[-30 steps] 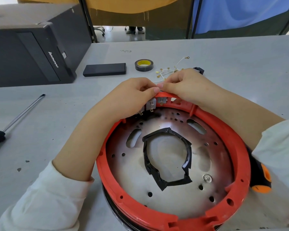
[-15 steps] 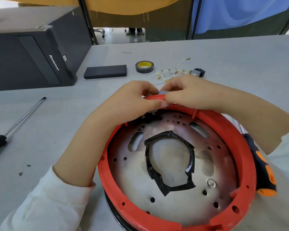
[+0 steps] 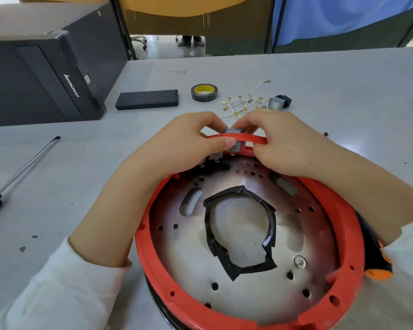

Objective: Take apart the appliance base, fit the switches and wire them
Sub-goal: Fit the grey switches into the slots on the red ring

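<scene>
The only legible text was the white brand name "lenovo", running along the front panel of the black rectangular computer case [image 3: 45, 77] that lay at the far left edge of the grey desk [image 3: 320, 91].

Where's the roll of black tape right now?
In the head view, the roll of black tape lies on the grey table beyond both hands, between the flat black box and the loose white wires.

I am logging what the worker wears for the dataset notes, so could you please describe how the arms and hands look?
Both hands, left hand and right hand, are bare: no gloves, and no rings or watch visible. Each arm has a white long sleeve pushed back from the wrist, leaving the forearms uncovered. One visible nail is short with a pale pink tone.
</scene>
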Demonstrator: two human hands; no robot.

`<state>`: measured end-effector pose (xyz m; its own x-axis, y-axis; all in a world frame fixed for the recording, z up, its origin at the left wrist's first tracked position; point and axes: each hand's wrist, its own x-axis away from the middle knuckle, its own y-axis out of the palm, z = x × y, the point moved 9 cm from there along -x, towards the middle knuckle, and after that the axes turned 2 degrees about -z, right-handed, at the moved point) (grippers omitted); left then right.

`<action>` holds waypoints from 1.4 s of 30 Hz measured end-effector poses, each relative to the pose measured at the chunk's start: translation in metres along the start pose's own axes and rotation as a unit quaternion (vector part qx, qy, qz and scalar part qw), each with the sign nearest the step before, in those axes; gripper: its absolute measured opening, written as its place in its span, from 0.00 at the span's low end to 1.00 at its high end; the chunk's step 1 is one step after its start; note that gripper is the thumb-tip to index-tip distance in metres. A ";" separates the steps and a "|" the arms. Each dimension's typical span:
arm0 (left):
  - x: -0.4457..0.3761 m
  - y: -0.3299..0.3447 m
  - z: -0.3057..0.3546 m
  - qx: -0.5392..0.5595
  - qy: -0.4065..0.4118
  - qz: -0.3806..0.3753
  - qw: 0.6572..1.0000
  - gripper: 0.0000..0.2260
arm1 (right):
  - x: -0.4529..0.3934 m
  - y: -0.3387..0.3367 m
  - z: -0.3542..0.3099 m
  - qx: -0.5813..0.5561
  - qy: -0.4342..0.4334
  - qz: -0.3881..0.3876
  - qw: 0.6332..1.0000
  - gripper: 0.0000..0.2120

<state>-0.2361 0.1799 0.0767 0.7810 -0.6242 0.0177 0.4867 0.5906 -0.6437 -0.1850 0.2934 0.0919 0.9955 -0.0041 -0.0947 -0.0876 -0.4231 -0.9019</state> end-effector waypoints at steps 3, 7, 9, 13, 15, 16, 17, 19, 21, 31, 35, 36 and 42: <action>-0.001 -0.001 0.000 0.005 -0.004 0.003 1.000 0.03 | -0.002 -0.003 0.003 -0.006 0.003 0.011 1.000 0.15; -0.001 -0.001 -0.001 0.010 -0.010 0.003 1.000 0.02 | -0.003 -0.002 0.005 -0.013 0.004 0.014 1.000 0.14; -0.001 0.000 -0.001 0.011 -0.011 0.000 1.000 0.02 | -0.004 -0.001 0.006 -0.032 0.007 0.012 0.999 0.12; -0.002 0.000 0.000 -0.004 -0.008 -0.003 1.000 0.03 | -0.004 -0.001 0.007 -0.041 0.007 0.011 0.999 0.12; -0.002 0.000 0.000 -0.005 -0.005 -0.006 1.000 0.03 | -0.004 -0.001 0.007 -0.044 0.004 0.013 0.999 0.12; -0.002 0.000 0.000 -0.003 -0.005 -0.008 1.000 0.03 | -0.003 -0.002 0.006 -0.049 0.002 0.013 0.999 0.11; -0.002 0.000 0.001 -0.003 -0.004 -0.008 1.000 0.03 | -0.003 -0.002 0.006 -0.054 -0.001 0.014 0.998 0.11; -0.002 0.000 0.001 -0.010 -0.003 -0.008 1.000 0.03 | -0.003 -0.003 0.005 -0.059 -0.007 0.014 0.998 0.10; -0.002 0.000 0.001 -0.011 -0.001 -0.008 1.000 0.04 | -0.003 -0.003 0.004 -0.063 -0.008 0.013 0.998 0.10; -0.006 0.003 0.001 -0.007 0.013 0.009 1.000 0.04 | -0.004 -0.001 -0.002 -0.003 -0.033 0.017 0.999 0.14; -0.019 0.002 0.009 -0.060 0.026 0.020 0.998 0.04 | -0.017 -0.004 0.006 0.011 -0.035 0.005 0.999 0.12; -0.022 0.003 0.011 -0.067 0.030 0.021 0.997 0.04 | -0.019 -0.005 0.008 0.005 -0.033 0.006 0.999 0.12; -0.025 0.003 0.009 -0.073 0.039 0.026 0.996 0.04 | -0.024 -0.009 0.019 -0.217 -0.026 -0.034 0.975 0.09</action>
<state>-0.2510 0.2020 0.0808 0.7680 -0.6360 -0.0753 0.3791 0.5462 -0.7469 -0.2085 0.3142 0.0944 0.9942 0.0792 -0.0723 0.0140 -0.7643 -0.6447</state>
